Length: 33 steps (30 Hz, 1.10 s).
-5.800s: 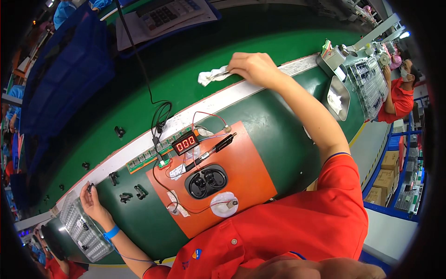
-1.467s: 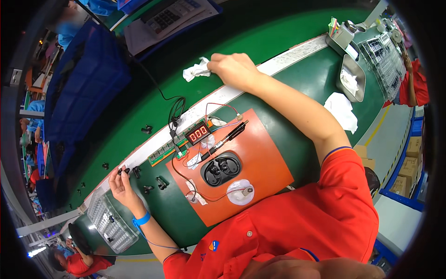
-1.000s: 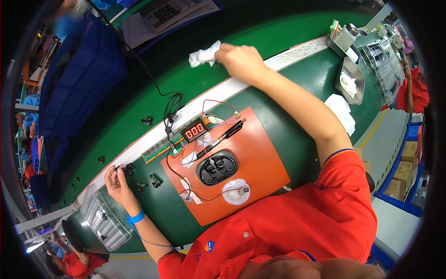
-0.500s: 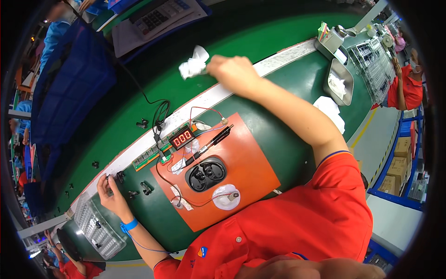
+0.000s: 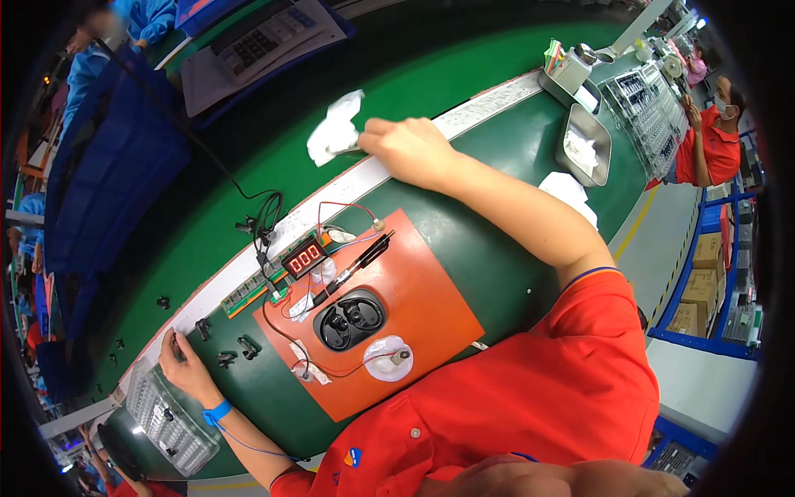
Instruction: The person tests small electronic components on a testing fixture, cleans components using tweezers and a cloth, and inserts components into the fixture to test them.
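My right hand (image 5: 407, 149) reaches far across the table, its fingers closed on a crumpled white cloth (image 5: 334, 126) lying on the green belt (image 5: 464, 74). My left hand (image 5: 184, 365), with a blue wrist strap, is at the near left and pinches a small black part (image 5: 174, 340). More small black parts (image 5: 236, 348) lie beside it. Between my arms lies an orange mat (image 5: 431, 311) with a black earbud-shaped fixture (image 5: 349, 319), a red digit display (image 5: 304, 258), a black probe pen (image 5: 361, 260) and a white round pad (image 5: 387, 361), joined by red wires.
A clear gridded tray (image 5: 170, 416) sits under my left wrist. At the far right are a metal tray (image 5: 585, 146) and another white cloth (image 5: 568, 189). A person in red (image 5: 708, 137) works further along. A calculator on papers (image 5: 265, 37) lies beyond the belt.
My right hand has kept hold of the white cloth, shifting it slightly on the belt. My left hand moved from the gridded tray to the small black parts.
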### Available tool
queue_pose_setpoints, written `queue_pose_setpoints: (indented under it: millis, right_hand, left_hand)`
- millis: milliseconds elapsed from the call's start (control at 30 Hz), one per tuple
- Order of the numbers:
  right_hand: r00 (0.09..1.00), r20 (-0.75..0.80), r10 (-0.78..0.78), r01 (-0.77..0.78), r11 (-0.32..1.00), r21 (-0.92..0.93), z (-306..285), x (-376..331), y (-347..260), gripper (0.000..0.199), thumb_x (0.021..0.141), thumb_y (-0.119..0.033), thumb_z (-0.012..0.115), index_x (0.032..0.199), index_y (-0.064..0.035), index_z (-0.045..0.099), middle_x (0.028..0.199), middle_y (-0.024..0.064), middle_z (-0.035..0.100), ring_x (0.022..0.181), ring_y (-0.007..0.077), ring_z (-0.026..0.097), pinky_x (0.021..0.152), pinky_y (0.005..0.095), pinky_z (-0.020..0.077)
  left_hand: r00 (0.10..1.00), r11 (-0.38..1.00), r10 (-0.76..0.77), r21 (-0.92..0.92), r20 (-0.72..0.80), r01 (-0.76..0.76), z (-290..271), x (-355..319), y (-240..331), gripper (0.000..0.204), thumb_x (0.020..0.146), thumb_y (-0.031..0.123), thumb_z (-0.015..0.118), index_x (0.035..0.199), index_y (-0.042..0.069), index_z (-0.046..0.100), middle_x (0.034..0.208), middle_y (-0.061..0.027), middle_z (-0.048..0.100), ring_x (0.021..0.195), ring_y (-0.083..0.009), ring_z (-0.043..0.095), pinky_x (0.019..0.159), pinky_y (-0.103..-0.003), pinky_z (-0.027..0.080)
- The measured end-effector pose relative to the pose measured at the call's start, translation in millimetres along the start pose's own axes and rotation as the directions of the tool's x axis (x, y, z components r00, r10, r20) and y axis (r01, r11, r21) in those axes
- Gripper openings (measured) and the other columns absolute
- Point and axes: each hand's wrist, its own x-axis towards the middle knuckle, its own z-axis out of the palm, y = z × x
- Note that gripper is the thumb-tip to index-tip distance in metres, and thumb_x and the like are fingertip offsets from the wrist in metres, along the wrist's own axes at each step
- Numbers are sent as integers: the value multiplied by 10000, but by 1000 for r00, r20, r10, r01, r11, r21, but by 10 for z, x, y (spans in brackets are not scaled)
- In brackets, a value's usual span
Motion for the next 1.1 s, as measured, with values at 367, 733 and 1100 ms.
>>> queue_pose_setpoints:
  millis: [367,733,1100]
  right_hand:
    - [992,14,124,-124,992,-7,-189,-197,445,132,789,-67,560,880,-107,646,897,67,616,722,326,646,597,436,530]
    - [992,41,122,-121,992,-39,-244,-217,556,86,858,-164,599,887,-100,648,895,69,633,751,336,644,621,444,523]
    - [961,-16,277,-278,960,-36,-329,-264,685,92,814,-97,572,857,-75,650,890,92,647,785,333,671,668,443,544]
  left_hand:
    - [980,979,199,56,-6,-198,66,88,103,215,912,170,656,1064,20,683,1009,-130,676,893,-250,635,800,-353,492]
    - [732,778,592,-475,338,-411,467,907,1344,238,858,40,634,1094,24,662,1139,-133,647,1061,-298,603,902,-355,476]
    - [492,641,766,-552,414,-533,868,1082,1726,235,838,-19,638,1070,15,657,1078,-115,637,1005,-259,600,825,-332,486]
